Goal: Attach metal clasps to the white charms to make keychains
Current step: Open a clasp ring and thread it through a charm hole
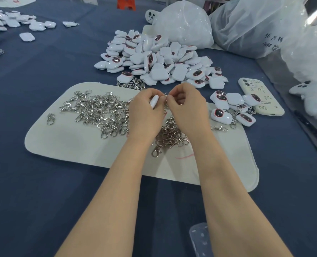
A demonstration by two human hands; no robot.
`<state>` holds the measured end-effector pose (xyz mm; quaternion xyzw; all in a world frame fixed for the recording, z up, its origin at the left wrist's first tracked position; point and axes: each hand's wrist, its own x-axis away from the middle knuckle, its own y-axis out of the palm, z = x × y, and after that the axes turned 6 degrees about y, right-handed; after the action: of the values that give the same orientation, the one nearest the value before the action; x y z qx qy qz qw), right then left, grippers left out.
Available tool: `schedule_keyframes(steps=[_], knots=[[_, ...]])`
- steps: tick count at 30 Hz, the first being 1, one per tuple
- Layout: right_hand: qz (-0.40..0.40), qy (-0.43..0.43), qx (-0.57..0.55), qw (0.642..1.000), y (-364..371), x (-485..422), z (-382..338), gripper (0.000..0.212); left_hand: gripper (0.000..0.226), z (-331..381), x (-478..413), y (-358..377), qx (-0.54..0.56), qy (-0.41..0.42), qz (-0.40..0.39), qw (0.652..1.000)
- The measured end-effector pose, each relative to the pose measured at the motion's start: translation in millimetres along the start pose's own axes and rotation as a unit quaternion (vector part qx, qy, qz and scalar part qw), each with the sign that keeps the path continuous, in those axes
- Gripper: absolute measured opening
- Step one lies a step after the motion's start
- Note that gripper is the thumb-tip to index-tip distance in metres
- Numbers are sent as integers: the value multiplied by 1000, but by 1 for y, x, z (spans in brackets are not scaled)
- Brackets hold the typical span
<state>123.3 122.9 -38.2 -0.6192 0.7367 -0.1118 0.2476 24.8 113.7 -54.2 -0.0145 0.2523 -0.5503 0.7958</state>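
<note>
The left hand [145, 112] pinched a white charm [154, 102] edge-on, its long axis tilted from near-left up toward the right hand [186, 106]. That hand's fingertips closed on a metal clasp [165, 97] between the 2 hands, mostly hidden, its join to the charm unreadable

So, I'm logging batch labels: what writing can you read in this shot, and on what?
Plastic bag: dark handwriting that looks like "96" plus other marks; too skewed to read surely.
Phone case: small printed lines, too small to read.
Mat: red pen mark, not legible text.
</note>
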Motion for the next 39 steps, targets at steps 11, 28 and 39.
schedule_keyframes(steps=[11, 28, 39], knots=[[-4, -11, -9, 1000, 0, 0, 0, 10, 10, 2, 1, -2, -17, 11, -9, 1000], [-7, 7, 4, 1000, 3, -1, 4, 5, 13, 3, 2, 0, -66, 5, -20, 998], [-15, -13, 5, 1000, 2, 0, 6, 10, 13, 3, 2, 0, -75, 7, -32, 997]])
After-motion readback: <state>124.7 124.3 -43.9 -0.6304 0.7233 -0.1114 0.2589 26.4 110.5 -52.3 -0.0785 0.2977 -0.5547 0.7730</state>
